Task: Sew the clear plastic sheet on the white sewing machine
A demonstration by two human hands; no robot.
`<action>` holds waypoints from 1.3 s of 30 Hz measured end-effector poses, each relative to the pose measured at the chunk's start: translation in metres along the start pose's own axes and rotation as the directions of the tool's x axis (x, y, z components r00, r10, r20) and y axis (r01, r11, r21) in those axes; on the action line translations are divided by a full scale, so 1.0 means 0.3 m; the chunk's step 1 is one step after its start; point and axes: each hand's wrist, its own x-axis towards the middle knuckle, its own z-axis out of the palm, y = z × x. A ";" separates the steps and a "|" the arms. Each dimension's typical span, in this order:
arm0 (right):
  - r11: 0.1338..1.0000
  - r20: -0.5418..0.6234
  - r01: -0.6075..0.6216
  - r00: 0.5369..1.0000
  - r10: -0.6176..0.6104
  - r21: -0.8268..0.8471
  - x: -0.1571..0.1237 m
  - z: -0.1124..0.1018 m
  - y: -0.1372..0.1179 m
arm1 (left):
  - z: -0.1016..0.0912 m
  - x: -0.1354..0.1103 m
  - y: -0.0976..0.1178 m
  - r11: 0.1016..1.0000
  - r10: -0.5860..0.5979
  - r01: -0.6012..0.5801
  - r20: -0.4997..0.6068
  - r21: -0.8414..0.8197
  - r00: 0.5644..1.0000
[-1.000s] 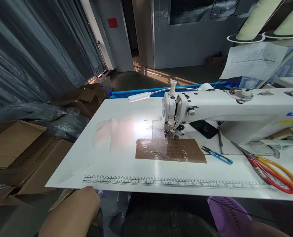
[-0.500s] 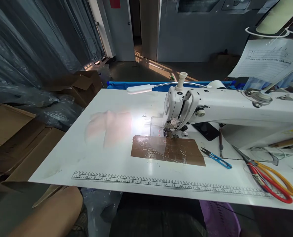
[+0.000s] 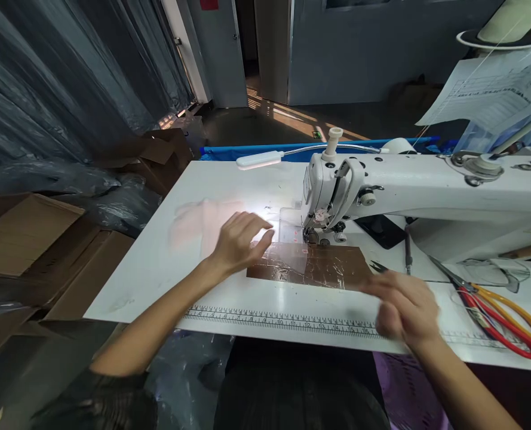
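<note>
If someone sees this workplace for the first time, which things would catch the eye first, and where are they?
Probably the white sewing machine, stretching across the right side of the white table. Next, the scissors with red and yellow handles, lying near the front edge at right. Then two bare hands near a shiny brown sheet: the left hand by its left end, the blurred right hand by its right.

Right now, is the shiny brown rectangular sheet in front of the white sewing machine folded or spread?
Spread: the brown sheet lies flat on the white tabletop, lightly creased; left hand and right hand partly hide its ends.
</note>
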 end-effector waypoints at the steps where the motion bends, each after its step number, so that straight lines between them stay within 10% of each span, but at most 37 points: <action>1: 1.000 0.025 0.001 1.000 -0.001 -0.008 0.032 0.031 0.033 | 0.029 0.027 -0.010 1.000 -0.016 0.015 0.064 0.012 0.998; 7: 0.984 0.383 -0.170 0.907 0.175 -0.047 0.188 0.106 0.134 | 0.199 0.188 -0.051 0.989 -0.118 0.062 0.451 0.138 0.885; 13: 0.968 0.485 -0.246 0.841 0.238 -0.048 0.250 0.146 0.142 | 0.183 0.135 -0.042 0.999 0.029 -0.014 0.338 -0.048 0.941; 18: 0.944 0.451 -0.330 0.842 0.298 -0.006 0.238 0.195 0.155 | 0.132 0.059 -0.027 0.862 0.332 -0.121 0.368 -0.492 0.868; 34: 0.873 0.341 -0.488 0.825 0.452 0.024 0.180 0.223 0.148 | 0.149 0.030 0.023 0.896 0.277 -0.117 0.335 -0.428 0.900; 39: 0.874 0.337 -0.485 0.827 0.450 0.025 0.177 0.214 0.143 | 0.154 0.035 0.022 0.841 0.196 -0.074 0.173 -0.537 0.965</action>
